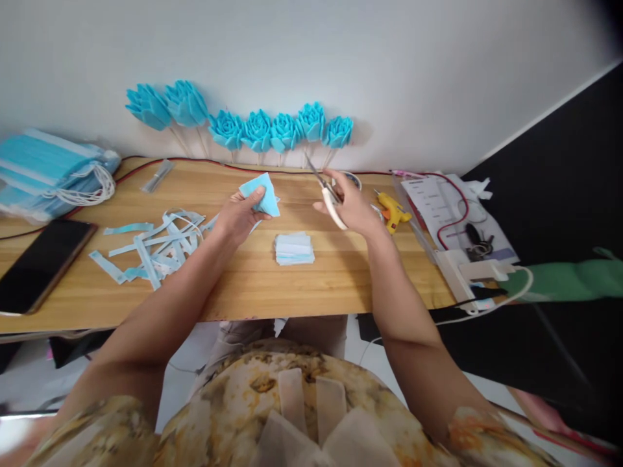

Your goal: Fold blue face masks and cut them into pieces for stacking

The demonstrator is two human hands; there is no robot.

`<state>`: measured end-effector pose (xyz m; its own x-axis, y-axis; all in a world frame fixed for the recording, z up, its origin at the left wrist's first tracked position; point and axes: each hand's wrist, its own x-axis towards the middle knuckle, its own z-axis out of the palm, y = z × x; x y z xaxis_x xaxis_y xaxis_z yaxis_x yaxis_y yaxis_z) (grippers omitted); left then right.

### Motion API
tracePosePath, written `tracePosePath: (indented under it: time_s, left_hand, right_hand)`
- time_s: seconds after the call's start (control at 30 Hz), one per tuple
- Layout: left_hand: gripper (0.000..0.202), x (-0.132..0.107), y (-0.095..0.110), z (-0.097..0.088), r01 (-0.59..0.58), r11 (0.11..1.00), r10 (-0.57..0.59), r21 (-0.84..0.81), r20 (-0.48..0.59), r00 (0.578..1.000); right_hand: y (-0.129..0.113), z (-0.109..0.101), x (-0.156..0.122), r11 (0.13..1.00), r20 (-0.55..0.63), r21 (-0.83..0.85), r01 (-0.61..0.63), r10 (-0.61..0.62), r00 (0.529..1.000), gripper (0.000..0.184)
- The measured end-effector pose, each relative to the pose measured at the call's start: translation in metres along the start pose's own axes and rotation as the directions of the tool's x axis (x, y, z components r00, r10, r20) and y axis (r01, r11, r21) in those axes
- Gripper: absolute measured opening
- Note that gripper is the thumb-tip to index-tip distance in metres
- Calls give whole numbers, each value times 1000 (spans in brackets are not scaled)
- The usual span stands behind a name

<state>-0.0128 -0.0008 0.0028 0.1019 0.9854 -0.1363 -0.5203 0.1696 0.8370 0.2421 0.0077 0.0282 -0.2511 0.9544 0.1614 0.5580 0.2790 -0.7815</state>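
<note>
My left hand [241, 214] pinches a small blue square of face-mask fabric [263, 194] between thumb and fingers, above the wooden table [292, 301]. In my right hand [355, 206] is a pair of scissors [333, 206] with white handles, its blades pointing up and to the left, apart from the fabric. Below and between both hands lies a stack of cut pale-blue pieces [294, 249]. Left of my left forearm spreads a loose heap of cut mask strips [146, 250] with ear loops among them.
Several blue fabric flowers [257, 130] on sticks lean against the wall. A pack of masks [48, 168] and a phone [43, 263] lie at left. Rightward are a yellow glue gun [393, 211], a roll of tape [351, 180], papers [433, 201], keys [479, 243] and a power strip [457, 275].
</note>
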Motion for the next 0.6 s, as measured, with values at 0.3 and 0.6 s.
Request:
tracePosePath:
  time_s: [0.3,0.6]
  left_hand:
    - [46,-5,-6,2,-70,986,56,149,98,994]
    - [32,-20,-1,15,-227,850,164,476,170,972]
  right_hand:
    - [10,-1,2,761,-23,-644,-73,76,997,46]
    - [-20,54,-10,935,27,342,96,-112,993,51]
